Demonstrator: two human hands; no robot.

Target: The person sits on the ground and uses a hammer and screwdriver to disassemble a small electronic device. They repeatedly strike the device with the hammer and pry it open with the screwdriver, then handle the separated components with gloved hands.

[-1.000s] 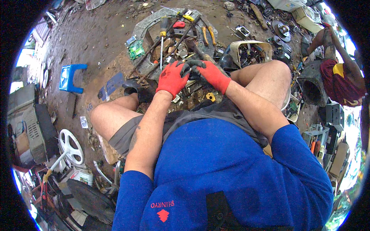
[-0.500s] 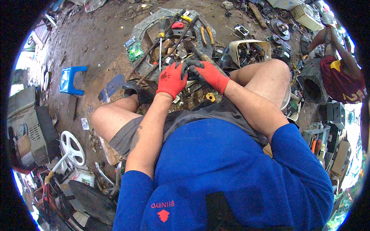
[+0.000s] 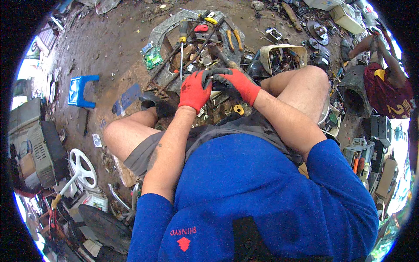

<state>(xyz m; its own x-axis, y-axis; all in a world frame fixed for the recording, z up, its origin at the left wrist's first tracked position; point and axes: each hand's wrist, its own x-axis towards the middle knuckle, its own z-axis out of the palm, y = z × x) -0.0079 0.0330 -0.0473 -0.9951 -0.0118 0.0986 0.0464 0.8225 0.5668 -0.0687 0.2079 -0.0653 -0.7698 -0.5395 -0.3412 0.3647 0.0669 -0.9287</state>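
Observation:
My left hand (image 3: 195, 91) and my right hand (image 3: 236, 84) wear red gloves with dark grey fingertips. They meet in front of me, both with curled fingers, around a small dark piece that the gloves mostly hide. Just beyond my left hand a long screwdriver (image 3: 182, 37) with a yellow and black handle lies with its shaft toward me. Pliers with orange handles (image 3: 235, 40) lie on the far right of the grey ring-shaped block (image 3: 161, 29). Another yellow-handled screwdriver (image 3: 211, 20) and a red piece (image 3: 201, 28) rest at its far side. A yellow part (image 3: 238, 109) lies below my hands.
A green circuit board (image 3: 153, 57) lies at the block's left. Right of it stands a cream bin (image 3: 286, 48) with scrap inside. A blue stool (image 3: 81, 91) stands at the left. Another person in a maroon shirt (image 3: 386, 89) is at the far right, beside a grey hollow block (image 3: 352, 95).
Both hands stay together with only small finger shifts around the small piece. At the right, the other person's arms have moved slightly.

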